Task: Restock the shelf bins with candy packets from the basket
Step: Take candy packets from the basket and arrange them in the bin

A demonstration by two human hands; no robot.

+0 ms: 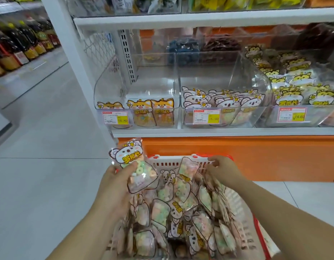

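Observation:
A red basket (168,161) full of pastel candy packets (181,209) sits low in front of me. My left hand (115,182) grips one koala-faced packet (133,162) upright, lifted above the basket's left side. My right hand (221,168) is over the basket's far right corner, fingers curled at the rim; whether it holds the rim or a packet is unclear. On the shelf above stand clear bins: the left bin (136,102) with a few fox packets, the middle bin (224,104) with koala packets, the right bin (301,91) piled with yellow hamster packets.
An orange base panel (237,156) runs under the white shelf edge (218,132). Price tags (115,118) hang on the bin fronts. A white upright post (68,53) borders the shelf's left side. Grey tiled aisle floor (40,166) lies to the left, with bottles (22,44) on a far shelf.

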